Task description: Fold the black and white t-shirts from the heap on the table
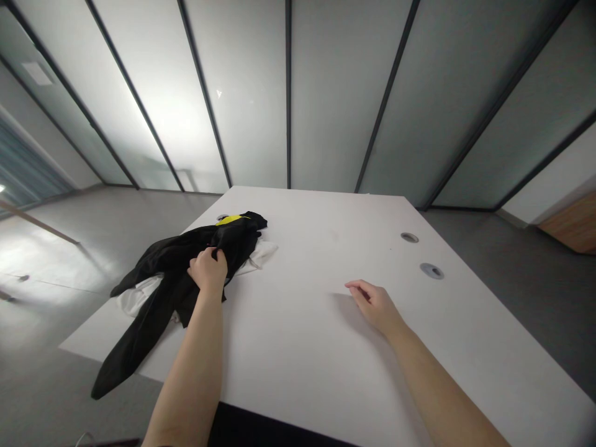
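A black garment point(162, 279) with a yellow patch near its far end lies crumpled on the left of the white table point(298, 347). One long black part of it hangs over the near left edge. My left hand point(208, 268) is closed on its upper middle, fingers gripping the cloth. White cloth point(139, 297) shows from under the black one, on its left side and at its right. Off to the right, my right hand point(372, 303) hovers over the tabletop with its fingers bent together, apart from the clothes; nothing shows in it.
Two round cable holes point(432, 270) sit toward the table's right edge, and another is partly covered by the clothes. Frosted glass panels point(251, 93) with dark frames stand behind the table. Grey floor point(46, 267) surrounds it.
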The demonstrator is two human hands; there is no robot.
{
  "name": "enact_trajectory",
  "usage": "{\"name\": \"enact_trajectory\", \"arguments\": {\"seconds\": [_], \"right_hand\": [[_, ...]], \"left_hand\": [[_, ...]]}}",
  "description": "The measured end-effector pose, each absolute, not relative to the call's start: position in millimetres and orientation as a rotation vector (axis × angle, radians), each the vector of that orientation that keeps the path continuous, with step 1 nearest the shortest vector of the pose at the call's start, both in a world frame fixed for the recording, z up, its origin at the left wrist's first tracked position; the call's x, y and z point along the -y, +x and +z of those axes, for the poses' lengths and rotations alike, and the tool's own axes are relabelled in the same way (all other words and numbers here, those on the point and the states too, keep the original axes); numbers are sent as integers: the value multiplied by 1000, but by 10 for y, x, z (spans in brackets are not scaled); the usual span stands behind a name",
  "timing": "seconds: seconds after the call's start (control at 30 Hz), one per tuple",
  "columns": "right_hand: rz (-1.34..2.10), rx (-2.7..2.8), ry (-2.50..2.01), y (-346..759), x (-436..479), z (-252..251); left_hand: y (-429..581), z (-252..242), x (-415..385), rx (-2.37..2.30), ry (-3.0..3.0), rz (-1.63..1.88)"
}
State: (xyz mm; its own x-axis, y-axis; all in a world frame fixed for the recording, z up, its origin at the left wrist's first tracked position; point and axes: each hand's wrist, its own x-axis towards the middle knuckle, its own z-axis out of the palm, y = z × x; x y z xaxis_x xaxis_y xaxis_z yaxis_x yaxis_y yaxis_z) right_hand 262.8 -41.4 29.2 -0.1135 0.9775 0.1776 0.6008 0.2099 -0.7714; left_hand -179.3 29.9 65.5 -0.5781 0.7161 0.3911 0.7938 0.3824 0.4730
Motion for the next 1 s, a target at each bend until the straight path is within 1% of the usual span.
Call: {"name": "enact_trajectory", "arguments": {"seconds": [0.1, 0.17, 0.23, 0.3, 0.4, 0.47, 0.5, 0.57, 0.67, 0.77, 0.87, 1.0], "right_hand": [[691, 1798, -1470, 2620, 406, 294], [683, 1799, -1463, 2614, 401, 292], [681, 1808, -1455, 2608, 400, 290], [684, 1816, -1451, 2606, 401, 289], [690, 1823, -1453, 2607, 403, 286], [690, 1822, -1456, 2611, 401, 280], [692, 1819, -1459, 2613, 398, 275], [701, 1816, -1458, 2620, 390, 260], [704, 1820, -1456, 2633, 376, 231], [706, 1826, -1455, 2638, 368, 214], [714, 1833, -1449, 2616, 369, 225], [714, 1828, -1450, 2531, 372, 257]], "left_hand": [[-1555, 723, -241, 2268, -1560, -1122], [-1297, 743, -186, 2120, -1680, -1165], [-1007, 720, -120, 2011, -1810, -1133], [-737, 647, -51, 1962, -2052, -1007], [-451, 500, 36, 2010, -2359, -650], [-358, 438, 72, 2035, -2444, -461], [-339, 431, 81, 2034, -2462, -430], [-342, 459, 83, 2037, -2440, -480], [-419, 549, 65, 2164, -2234, -531], [-518, 601, 43, 2377, -2123, -324], [-530, 605, 39, 2431, -2247, -181], [-292, 590, 104, 2276, -2456, -292]]}}
